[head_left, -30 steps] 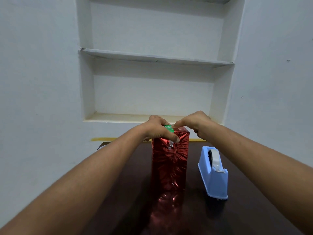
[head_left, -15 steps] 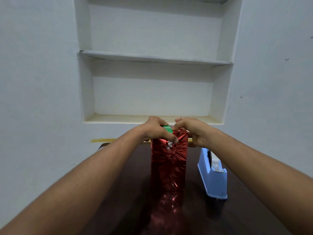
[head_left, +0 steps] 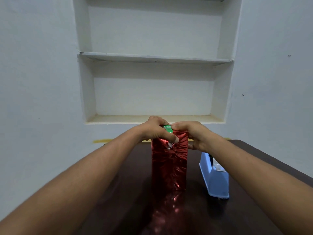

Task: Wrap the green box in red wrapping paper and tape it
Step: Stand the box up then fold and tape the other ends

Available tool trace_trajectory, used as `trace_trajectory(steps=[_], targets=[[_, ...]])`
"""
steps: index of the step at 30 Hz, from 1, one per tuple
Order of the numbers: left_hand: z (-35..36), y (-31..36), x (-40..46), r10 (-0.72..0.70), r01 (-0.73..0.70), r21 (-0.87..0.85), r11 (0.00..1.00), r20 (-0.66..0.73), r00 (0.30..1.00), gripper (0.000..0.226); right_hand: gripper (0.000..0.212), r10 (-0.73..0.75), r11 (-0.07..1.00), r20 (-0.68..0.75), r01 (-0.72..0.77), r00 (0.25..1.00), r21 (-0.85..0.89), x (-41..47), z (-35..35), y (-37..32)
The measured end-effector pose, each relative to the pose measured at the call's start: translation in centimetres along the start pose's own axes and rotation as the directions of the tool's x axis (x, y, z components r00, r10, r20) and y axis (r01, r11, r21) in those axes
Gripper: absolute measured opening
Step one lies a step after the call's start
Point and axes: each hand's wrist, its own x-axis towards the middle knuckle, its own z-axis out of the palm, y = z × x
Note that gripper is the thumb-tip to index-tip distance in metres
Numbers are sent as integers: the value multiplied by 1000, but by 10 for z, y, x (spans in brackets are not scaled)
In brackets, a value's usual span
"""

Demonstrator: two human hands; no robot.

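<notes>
1. Head view: a tall upright box sheathed in crinkled shiny red foil wrapping paper (head_left: 169, 165) stood at the centre of the dark glossy brown table (head_left: 254, 160). A small patch of the green cardboard box (head_left: 168, 128) showed bare at its top end, so I judged that end not yet closed.
2. The left hand (head_left: 156, 128) came in from 7 o'clock and gripped the top left corner. Its fingers curled over the paper, and its thumb (head_left: 171, 137) pressed down the near face, probably to pin a fold flat.
3. The right hand (head_left: 191, 134) came in from 5 o'clock and clasped the top right corner. Its fingers curled over the paper's edge, seemingly drawing it across the bare green patch.
4. A pale blue plastic tape dispenser (head_left: 214, 177) sat at 3 o'clock of the box, near it and partly under the right forearm, handy for the taping to come.
5. At 12 o'clock, a white wall niche with a shelf (head_left: 155, 57) rose behind the table.
</notes>
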Motion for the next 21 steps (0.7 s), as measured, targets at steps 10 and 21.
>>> trace_trajectory(steps=[10,21], targets=[[-19,7,-43,328,-309,349,885,6,945,113,25,-61,998,-61,59,996,-29,7,-3,10],[-38,45,-21,321,-315,114,942,-40,946,16,36,-59,992,48,53,997,116,-3,-8,15]])
